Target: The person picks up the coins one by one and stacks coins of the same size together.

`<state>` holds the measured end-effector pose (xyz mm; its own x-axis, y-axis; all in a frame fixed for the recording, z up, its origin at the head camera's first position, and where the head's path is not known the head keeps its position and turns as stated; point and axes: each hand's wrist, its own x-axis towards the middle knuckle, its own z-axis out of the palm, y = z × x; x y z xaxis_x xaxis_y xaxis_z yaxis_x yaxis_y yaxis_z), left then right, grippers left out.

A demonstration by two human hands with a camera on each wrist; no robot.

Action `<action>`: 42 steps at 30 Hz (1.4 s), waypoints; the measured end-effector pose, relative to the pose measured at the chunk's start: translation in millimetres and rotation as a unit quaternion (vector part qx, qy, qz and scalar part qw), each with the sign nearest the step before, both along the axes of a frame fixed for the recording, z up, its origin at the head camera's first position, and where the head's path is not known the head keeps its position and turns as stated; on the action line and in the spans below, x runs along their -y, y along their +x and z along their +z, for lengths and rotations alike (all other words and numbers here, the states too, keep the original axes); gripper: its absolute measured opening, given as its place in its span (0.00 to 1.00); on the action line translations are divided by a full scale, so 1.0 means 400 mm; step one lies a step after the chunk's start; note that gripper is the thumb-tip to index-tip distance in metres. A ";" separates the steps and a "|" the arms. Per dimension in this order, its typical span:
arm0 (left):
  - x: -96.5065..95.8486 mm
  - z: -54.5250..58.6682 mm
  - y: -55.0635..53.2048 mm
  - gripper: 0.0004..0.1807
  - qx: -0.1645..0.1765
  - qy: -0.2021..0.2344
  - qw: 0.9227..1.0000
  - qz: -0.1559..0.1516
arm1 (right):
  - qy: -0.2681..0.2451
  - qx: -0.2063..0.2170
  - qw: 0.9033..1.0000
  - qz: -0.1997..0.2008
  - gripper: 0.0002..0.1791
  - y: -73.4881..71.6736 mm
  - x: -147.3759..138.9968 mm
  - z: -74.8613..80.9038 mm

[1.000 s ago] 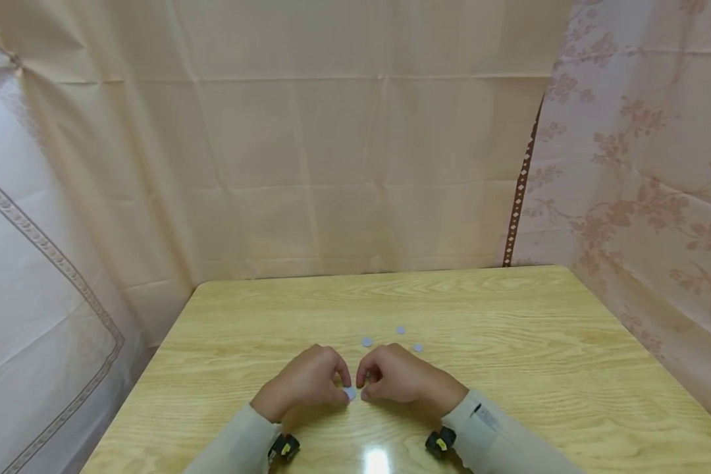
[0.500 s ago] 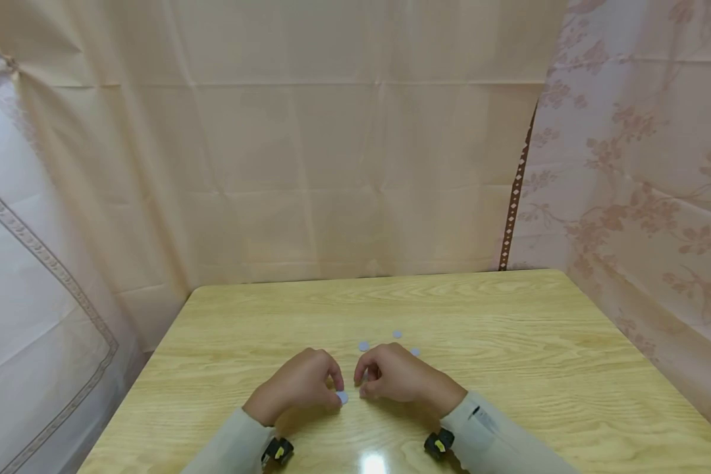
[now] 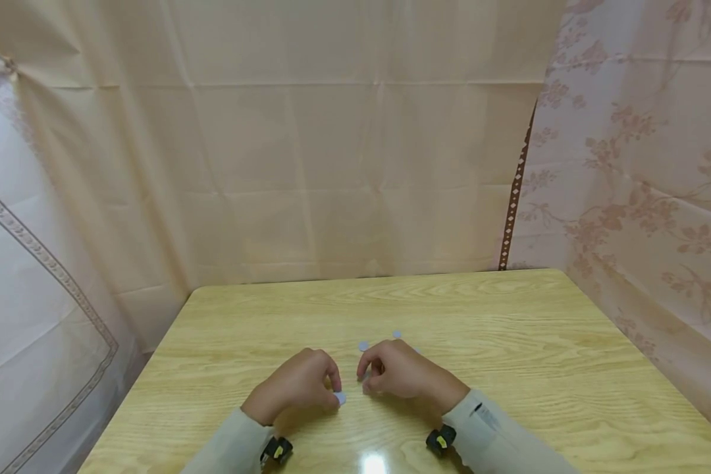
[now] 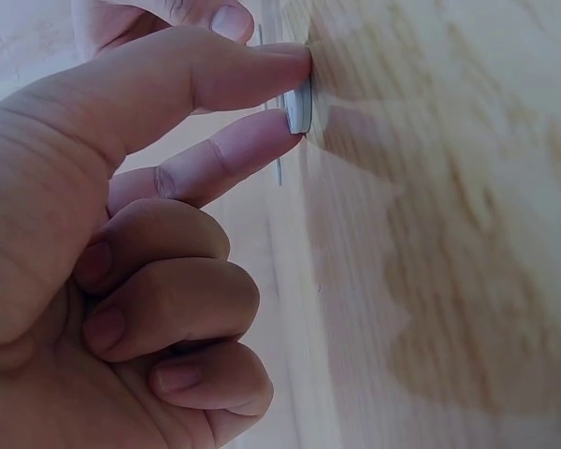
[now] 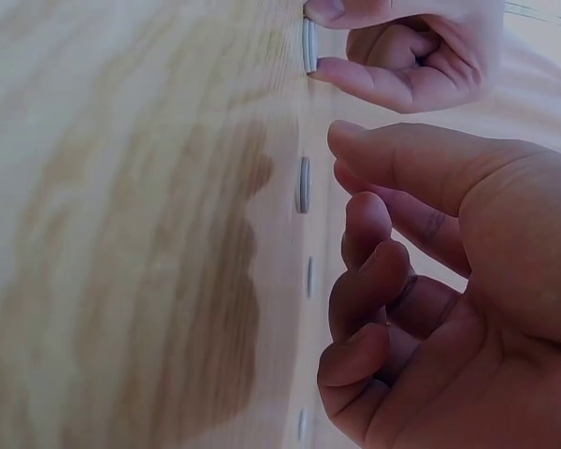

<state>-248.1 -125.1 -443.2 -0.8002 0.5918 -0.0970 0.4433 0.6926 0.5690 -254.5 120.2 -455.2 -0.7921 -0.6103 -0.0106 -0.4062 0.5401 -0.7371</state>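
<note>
My left hand (image 3: pixel 302 382) pinches a small silvery coin (image 3: pixel 340 398) at its edge, between thumb and index finger. Seen edge-on in the left wrist view, that coin (image 4: pixel 300 108) stands out as a thick pale rim, and the other fingers curl into the palm. Just to the right hovers my right hand (image 3: pixel 399 372), loosely curled. Its thumb and index fingertips are apart from the nearest coin (image 5: pixel 304 185), which lies flat on the table close by them. Another coin (image 3: pixel 364 345) lies beyond the right hand.
Farther back on the wooden table (image 3: pixel 261 316) lies one more coin (image 3: pixel 397 334). A further coin (image 3: pixel 417 350) is mostly covered by the right hand. A beige curtain (image 3: pixel 343 164) hangs behind the table, with a floral cloth (image 3: pixel 640 164) at the right.
My left hand has moved slightly left with its coin, widening the gap between the hands. The right hand has shifted a little forward, away from me. The head view has tilted slightly.
</note>
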 end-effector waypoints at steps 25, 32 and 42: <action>-0.003 0.003 0.007 0.10 0.011 -0.005 1.000 0.007 | 0.026 0.005 0.999 -0.043 0.17 -0.029 -0.035 -0.010; -0.002 0.004 0.008 0.10 0.024 0.001 1.000 0.010 | 0.021 0.009 0.999 -0.039 0.19 -0.032 -0.041 -0.012; -0.001 0.014 0.009 0.09 0.036 0.005 0.999 0.007 | 0.030 0.011 0.999 -0.034 0.18 -0.033 -0.040 -0.005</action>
<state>-244.4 -124.9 -437.5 -0.7997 0.5818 -0.1485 0.3910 0.6922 0.6066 -267.8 136.4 -457.2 -0.8312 -0.5522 -0.0643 -0.3503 0.6101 -0.7107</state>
